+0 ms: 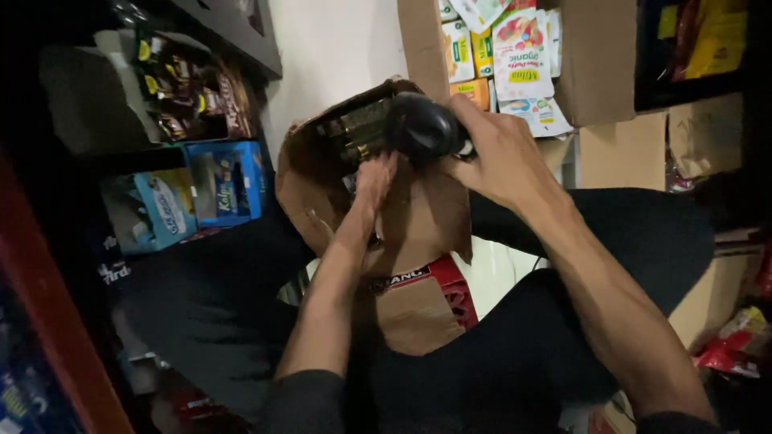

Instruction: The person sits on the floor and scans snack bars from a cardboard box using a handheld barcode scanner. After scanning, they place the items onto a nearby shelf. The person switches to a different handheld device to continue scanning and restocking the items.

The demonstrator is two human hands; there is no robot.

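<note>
My right hand is closed around a round black device and holds it against the open top of a brown cardboard box. My left hand reaches up into that box, with its fingers flat against the inner flap, beside dark packets packed inside. The box rests on my lap, between my knees in black trousers. It has a red printed panel on its lower side.
Dark shelves on the left hold blue cartons and brown snack packs. Another cardboard box of colourful pouches stands behind, upper right. Red packets lie at the lower right. A white wall is behind.
</note>
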